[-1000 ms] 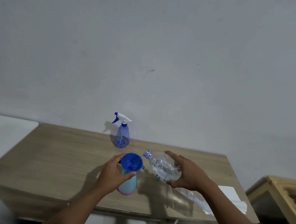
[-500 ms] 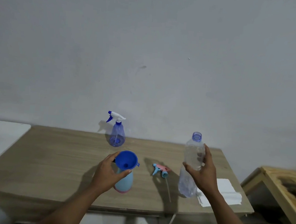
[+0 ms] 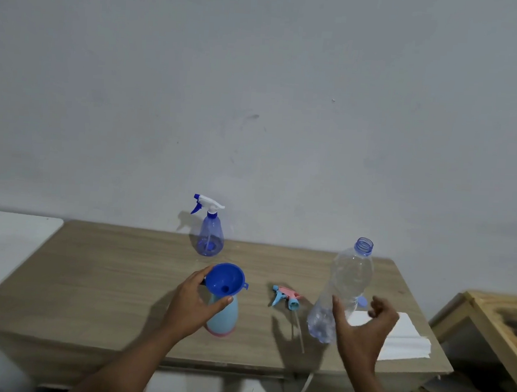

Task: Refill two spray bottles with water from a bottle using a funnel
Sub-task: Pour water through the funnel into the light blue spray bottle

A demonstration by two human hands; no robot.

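Note:
A blue funnel (image 3: 226,278) sits in the neck of a light-blue spray bottle (image 3: 223,316) with a pink base. My left hand (image 3: 191,304) holds the funnel and the bottle's neck. A clear water bottle (image 3: 344,287) without a cap stands upright on the wooden table (image 3: 107,277). My right hand (image 3: 364,325) is just off it, fingers spread and loosely curved, thumb near its side. A pink-and-blue spray head (image 3: 287,297) with its tube lies between the two bottles. A blue transparent spray bottle (image 3: 210,238) with its trigger head on stands by the wall.
A small blue cap (image 3: 362,301) lies behind the water bottle. White folded paper (image 3: 403,337) lies at the table's right end. A wooden stand (image 3: 499,320) is to the right and a white surface (image 3: 6,239) to the left.
The water bottle went from tilted over the funnel to upright on the table at the right. My right hand has let go of it. The left hand stayed on the funnel.

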